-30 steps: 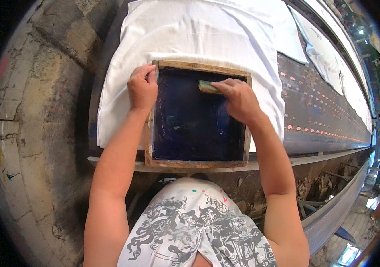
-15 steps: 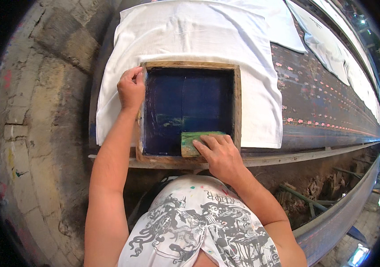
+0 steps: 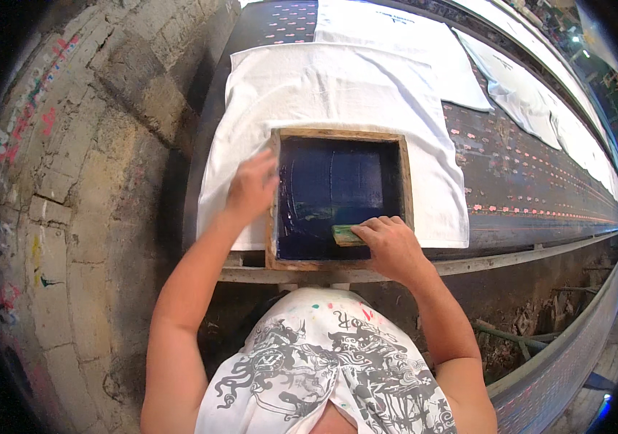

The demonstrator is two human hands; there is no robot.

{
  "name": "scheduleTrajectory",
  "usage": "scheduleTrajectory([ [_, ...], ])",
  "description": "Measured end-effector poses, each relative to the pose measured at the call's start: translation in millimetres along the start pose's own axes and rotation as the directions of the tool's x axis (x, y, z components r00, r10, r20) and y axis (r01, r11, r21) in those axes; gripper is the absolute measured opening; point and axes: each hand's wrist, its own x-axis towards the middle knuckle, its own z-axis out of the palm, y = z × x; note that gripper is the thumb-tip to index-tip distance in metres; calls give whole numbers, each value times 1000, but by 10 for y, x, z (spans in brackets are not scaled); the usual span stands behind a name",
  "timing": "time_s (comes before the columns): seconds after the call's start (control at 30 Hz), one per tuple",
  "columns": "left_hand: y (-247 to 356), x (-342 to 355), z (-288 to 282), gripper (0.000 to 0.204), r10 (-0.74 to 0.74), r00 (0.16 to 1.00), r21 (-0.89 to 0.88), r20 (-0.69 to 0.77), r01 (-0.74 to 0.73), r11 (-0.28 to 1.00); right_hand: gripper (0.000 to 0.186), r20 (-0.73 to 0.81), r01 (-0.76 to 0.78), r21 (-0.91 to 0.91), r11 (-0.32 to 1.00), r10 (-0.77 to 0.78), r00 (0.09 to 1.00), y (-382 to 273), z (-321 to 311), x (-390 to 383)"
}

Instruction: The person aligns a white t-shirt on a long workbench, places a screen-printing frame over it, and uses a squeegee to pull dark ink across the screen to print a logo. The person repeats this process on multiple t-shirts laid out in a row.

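Observation:
A wooden printing frame [image 3: 339, 134] with a dark blue inked screen [image 3: 331, 188] lies on a white cloth [image 3: 323, 87] spread over a long dark table [image 3: 526, 181]. My left hand [image 3: 251, 189] rests on the frame's left edge, fingers bent over the wood. At the screen's near right corner, my right hand [image 3: 390, 246] grips a small green squeegee [image 3: 345, 234] that touches the screen.
Several more white cloths [image 3: 403, 43] lie farther along the table toward the right. A rough stone wall [image 3: 85, 181] runs close on the left. A metal rail [image 3: 511, 257] edges the table's near side, with dirt ground and debris below on the right.
My right hand pulled the squeegee from the screen's far edge down to the near edge. The left hand slid slightly down the frame's left side.

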Motion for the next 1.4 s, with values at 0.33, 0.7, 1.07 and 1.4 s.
scheduleTrajectory([
  [0.33, 451, -895, -672, 44, 311, 922, 145, 231, -348, 926, 38, -20, -78, 20, 997, 78, 997, -231, -220, 559],
  [0.7, 643, -1065, -773, 56, 167, 879, 198, 447, -279, 940, 42, -60, -96, -31, 995, 94, 994, 162, 83, 1798],
  [1.07, 714, -1114, -691, 56, 89, 892, 156, 442, -175, 972, 59, -65, 46, -4, 999, -46, 997, -163, 339, 1178],
  [1.4, 779, -964, -809, 64, 0, 856, 49, 518, -30, 998, 49, 87, 40, 96, 995, -48, 995, 65, -103, 806],
])
